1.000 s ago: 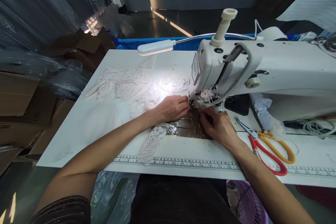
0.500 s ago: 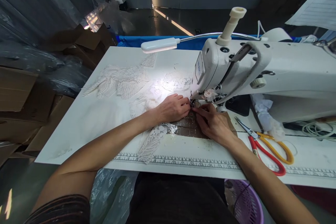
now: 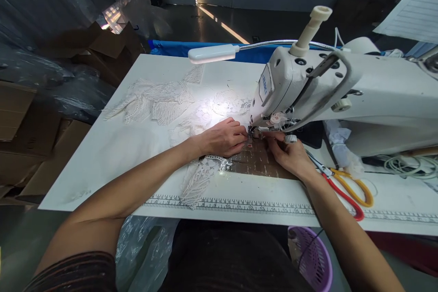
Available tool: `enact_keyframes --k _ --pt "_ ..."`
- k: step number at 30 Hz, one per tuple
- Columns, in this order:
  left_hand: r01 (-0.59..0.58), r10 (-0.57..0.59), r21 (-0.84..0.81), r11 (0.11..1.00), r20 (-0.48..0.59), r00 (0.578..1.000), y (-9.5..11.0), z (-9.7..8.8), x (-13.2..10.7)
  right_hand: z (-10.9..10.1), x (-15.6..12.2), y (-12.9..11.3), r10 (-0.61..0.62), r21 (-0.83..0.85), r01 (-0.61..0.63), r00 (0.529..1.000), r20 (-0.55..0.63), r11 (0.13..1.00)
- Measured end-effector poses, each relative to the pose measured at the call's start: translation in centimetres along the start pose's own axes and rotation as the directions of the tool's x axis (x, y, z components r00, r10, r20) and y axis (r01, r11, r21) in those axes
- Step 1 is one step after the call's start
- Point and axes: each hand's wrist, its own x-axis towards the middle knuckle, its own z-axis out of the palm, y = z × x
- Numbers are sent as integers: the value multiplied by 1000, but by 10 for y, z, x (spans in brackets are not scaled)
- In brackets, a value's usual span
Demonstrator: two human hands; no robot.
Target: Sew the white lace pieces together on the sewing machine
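Observation:
My left hand, fingers curled together, is closed on white lace just left of the needle area of a white sewing machine. The lace passes beneath this hand, with one end hanging toward the table's front. My right hand is at the right of the presser foot, its thumb and fingers drawn together. The machine's thumbscrew partly covers its fingertips, and what they hold cannot be made out. Between both hands lies a shiny brown plate.
Red-and-yellow-handled scissors lie right of my right forearm. More lace spreads over the table's left half. A lamp hangs above it. A ruler strip lines the front edge; a purple basket stands below.
My right hand has shifted right, away from my left hand, uncovering more of the brown plate. My left hand stays almost in place. The whole view has moved slightly.

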Motion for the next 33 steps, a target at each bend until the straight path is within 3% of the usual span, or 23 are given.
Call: enact_keyframes --k 4,9,14,28,33 --pt "14 -14 -5 1000 -2 1000 2 0 0 3 -2 0 -63 -25 63 998 -18 998" --pt "11 -11 17 1000 -36 999 2 0 0 6 -6 -4 -161 -184 177 982 99 967" --pt "4 -3 26 1000 -50 999 2 2 -1 8 -7 -11 -200 -295 224 974 110 929" --pt "-5 6 76 997 -11 1000 5 -6 2 18 -16 -22 -212 -495 257 966 146 830" --pt "4 -2 62 998 -23 1000 5 -6 2 20 -19 -31 -165 -559 236 971 176 795"
